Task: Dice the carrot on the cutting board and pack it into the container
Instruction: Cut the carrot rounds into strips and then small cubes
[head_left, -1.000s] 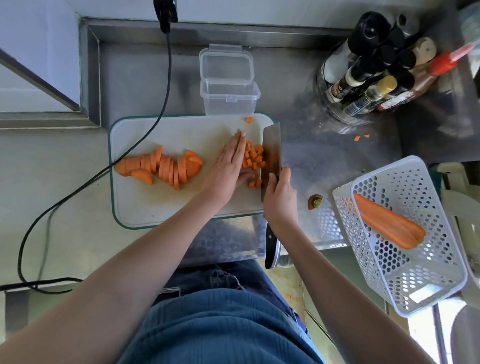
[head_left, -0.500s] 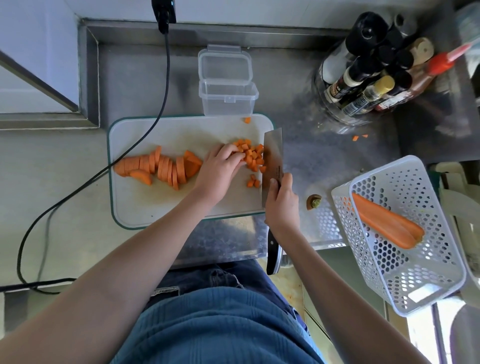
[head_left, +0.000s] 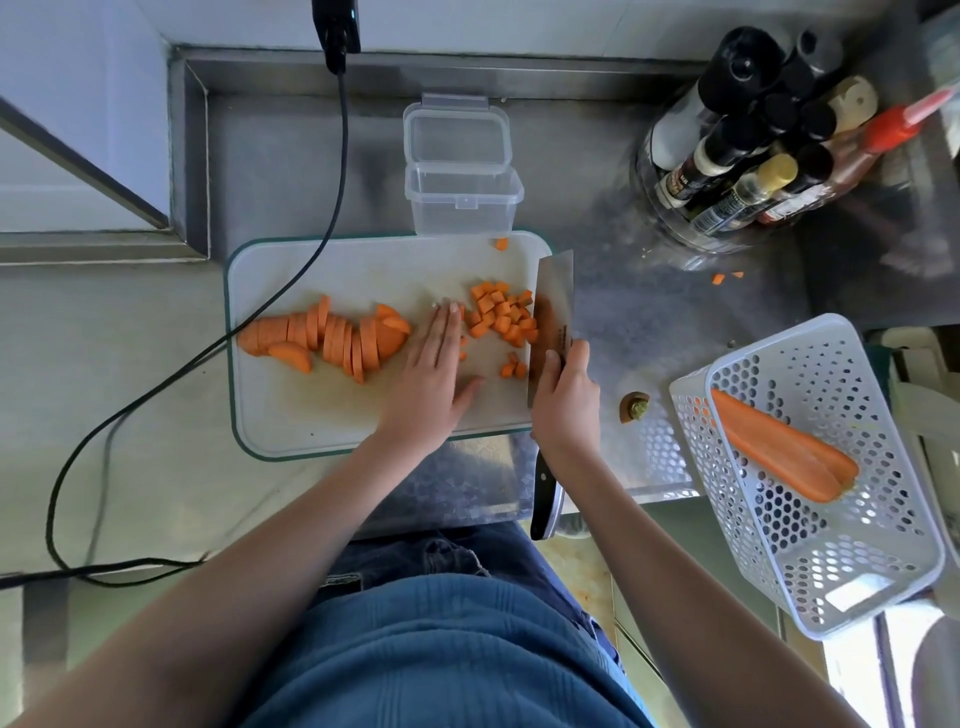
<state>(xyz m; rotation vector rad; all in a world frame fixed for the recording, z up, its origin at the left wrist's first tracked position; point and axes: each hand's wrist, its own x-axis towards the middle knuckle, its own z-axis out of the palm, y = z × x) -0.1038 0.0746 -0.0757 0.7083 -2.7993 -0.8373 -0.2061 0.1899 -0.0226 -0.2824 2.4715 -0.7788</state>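
Head view: a steel counter (head_left: 613, 156) was occupied by a white cutting board (head_left: 291, 405), with a clear lidded container (head_left: 464, 205) standing open at its far edge. A cleaver (head_left: 555, 306) was gripped by the right hand (head_left: 566, 400). The left hand (head_left: 434, 374) was laid flat, fingers straight, between carrot slices (head_left: 332, 335) and diced carrot (head_left: 501, 314).

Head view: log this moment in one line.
left hand flat on cutting board | right hand grips cleaver | diced carrot between | container empty
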